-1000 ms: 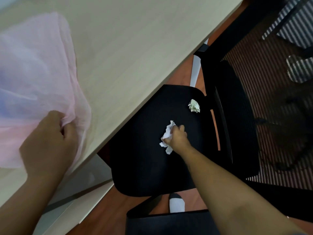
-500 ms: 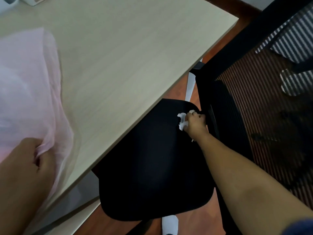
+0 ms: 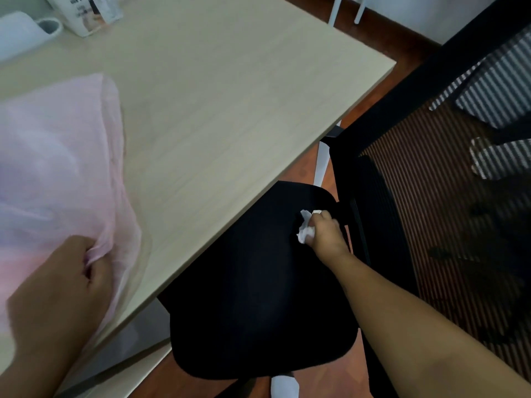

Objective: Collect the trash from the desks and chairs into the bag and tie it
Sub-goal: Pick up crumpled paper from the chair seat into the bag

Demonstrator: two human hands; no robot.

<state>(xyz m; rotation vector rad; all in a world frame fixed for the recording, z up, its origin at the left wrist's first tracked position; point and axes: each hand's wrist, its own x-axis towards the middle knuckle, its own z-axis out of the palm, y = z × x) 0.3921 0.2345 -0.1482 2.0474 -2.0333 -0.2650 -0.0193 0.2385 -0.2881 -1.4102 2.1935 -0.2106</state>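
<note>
Crumpled paper (image 3: 304, 233) is gripped by the right hand (image 3: 324, 237), its fingers curled round it, low over the far right corner of the seat (image 3: 258, 305), just beside the chair back (image 3: 373, 214). The bag (image 3: 57, 168) lies at the left of the surface (image 3: 230, 96), its rim bunched in the left hand (image 3: 66, 282). No other trash is seen on the seat; bagging and tying are not yet done. The seat is tucked partly under the surface's near edge, so the paper is best lifted out and over that edge.

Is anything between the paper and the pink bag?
Only the edge of the pale wooden desk: the right hand holds crumpled white paper low over the black chair seat, and the pink plastic bag lies on top.
</note>
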